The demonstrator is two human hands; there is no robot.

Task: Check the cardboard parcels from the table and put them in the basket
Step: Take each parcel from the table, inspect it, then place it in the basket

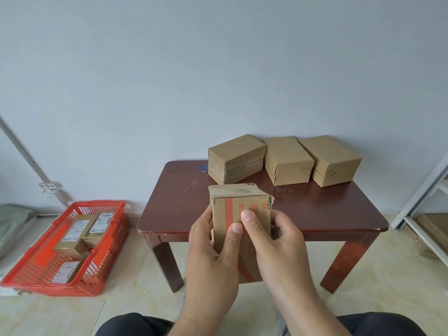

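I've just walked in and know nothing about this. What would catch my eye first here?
Front and centre, the left hand and right hand grip a brown cardboard parcel with a red printed band, held upright. Behind it, three plain brown taped cardboard boxes line the far edge of the low dark red-brown wooden table. On the floor to the left sits a bright red plastic basket holding labelled parcels.

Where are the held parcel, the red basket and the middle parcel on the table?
held parcel [228,215], head view, front face.
red basket [97,204], head view, far rim.
middle parcel [286,151], head view, top face.
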